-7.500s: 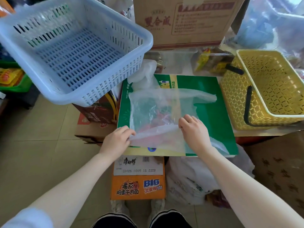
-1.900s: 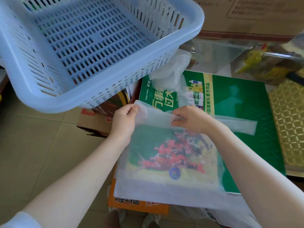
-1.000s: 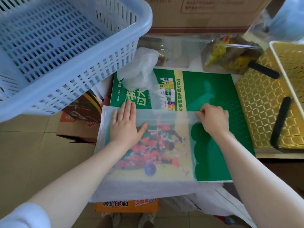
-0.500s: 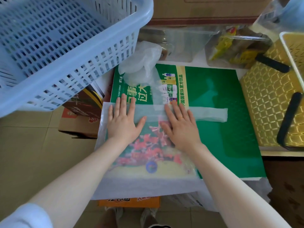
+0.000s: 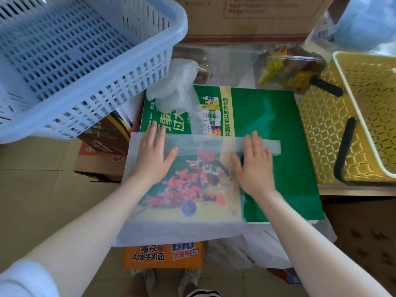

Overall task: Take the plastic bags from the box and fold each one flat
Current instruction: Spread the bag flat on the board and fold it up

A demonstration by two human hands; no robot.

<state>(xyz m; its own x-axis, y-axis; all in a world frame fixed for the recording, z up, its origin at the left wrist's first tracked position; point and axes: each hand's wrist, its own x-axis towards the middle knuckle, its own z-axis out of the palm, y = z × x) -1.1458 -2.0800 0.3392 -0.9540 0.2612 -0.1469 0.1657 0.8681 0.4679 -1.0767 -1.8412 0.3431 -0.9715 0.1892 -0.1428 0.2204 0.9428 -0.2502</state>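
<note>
While I am pressing the translucent plastic bag [image 5: 188, 189] flat on the green printed carton [image 5: 278, 129] at the centre of the frame, my left hand [image 5: 153, 156] and right hand [image 5: 256, 161] are both lying palm-down on it, fingers straight and spread, gripping nothing. The bag is looking thin, limp and slippery, likely to slide or trap air, so I am judging its edges and folded upper band the best places to pinch. That band is running left to right across the frame, its handle strip [image 5: 270, 146] pointing right; the lower edge is overhanging the carton toward the bottom. A crumpled bag [image 5: 175, 88] is lying above, beside the blue basket [image 5: 85, 61].
</note>
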